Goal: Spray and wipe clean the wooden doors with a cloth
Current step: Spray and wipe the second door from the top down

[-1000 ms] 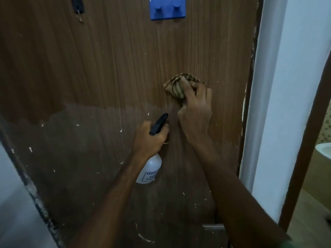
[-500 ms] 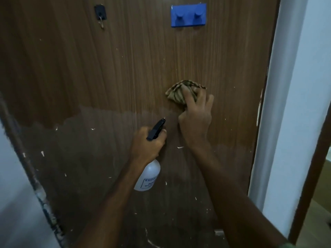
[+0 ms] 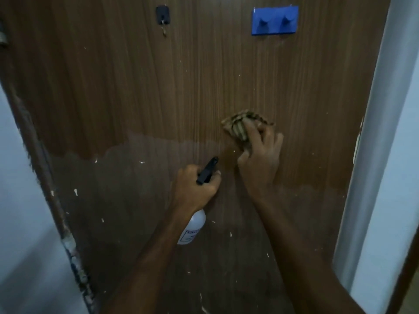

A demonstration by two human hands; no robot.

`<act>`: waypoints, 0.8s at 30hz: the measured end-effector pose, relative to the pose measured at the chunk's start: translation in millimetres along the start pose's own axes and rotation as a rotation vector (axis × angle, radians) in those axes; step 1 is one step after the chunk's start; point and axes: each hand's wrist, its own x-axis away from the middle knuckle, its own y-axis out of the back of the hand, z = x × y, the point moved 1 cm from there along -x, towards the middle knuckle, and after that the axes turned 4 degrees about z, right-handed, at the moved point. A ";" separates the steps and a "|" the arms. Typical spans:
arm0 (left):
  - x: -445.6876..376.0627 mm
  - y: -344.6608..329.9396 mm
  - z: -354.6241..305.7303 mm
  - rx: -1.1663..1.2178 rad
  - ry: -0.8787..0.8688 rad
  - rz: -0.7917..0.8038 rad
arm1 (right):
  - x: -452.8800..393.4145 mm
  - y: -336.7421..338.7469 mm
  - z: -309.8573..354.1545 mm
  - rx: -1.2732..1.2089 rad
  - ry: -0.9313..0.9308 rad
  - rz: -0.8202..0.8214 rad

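A brown wooden door (image 3: 158,91) fills the view, paler grain above and a darker band with white flecks below. My right hand (image 3: 260,159) presses a bunched striped tan cloth (image 3: 240,126) against the door right of centre, fingers curled over it. Just below and left of it, my left hand (image 3: 196,186) grips the neck of a white spray bottle (image 3: 192,228). Its black trigger nozzle (image 3: 206,169) points up toward the cloth. The bottle's body hangs below my fist, partly hidden by my wrist.
A blue two-peg hook rack (image 3: 274,21) is fixed high on the door, and a small black hook (image 3: 162,15) to its left. A pale frame and wall (image 3: 381,143) run down the right. The door's chipped left edge (image 3: 68,241) meets a pale wall.
The view has shifted so the door's hooks sit further right and lower. My right hand with the cloth has slid slightly right; my left hand still holds the bottle below it.
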 end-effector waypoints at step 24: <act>-3.5 70.8 52.4 0.095 -0.114 -0.016 | 14.8 -45.7 87.9 -0.010 -0.037 0.038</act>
